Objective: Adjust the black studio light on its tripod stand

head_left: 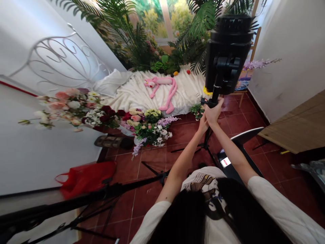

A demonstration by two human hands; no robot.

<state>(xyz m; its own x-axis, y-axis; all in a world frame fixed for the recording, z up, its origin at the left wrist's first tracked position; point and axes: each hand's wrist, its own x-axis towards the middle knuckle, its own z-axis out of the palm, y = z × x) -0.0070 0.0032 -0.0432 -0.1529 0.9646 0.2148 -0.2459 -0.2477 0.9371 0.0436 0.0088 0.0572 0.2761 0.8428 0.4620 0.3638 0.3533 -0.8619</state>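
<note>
In the head view a black studio light [227,51] stands high on a thin stand, its head tilted slightly. My right hand [214,111] is wrapped round the stand's upper pole just under the light, near a black clamp knob [203,101]. Directly below it, my left hand [203,124] is closed round the same light stand [207,137]; the two hands touch. My fingers partly hide the pole. The stand's spread legs rest on the red tiled floor [188,137].
A black chair [237,150] with a phone-like white-screened item [225,162] sits close on the right. Another black tripod stand [106,191] crosses the lower left, beside a red bag [86,178]. Flowers [152,127] edge a white blanket [134,91] bearing a pink plush toy [162,81].
</note>
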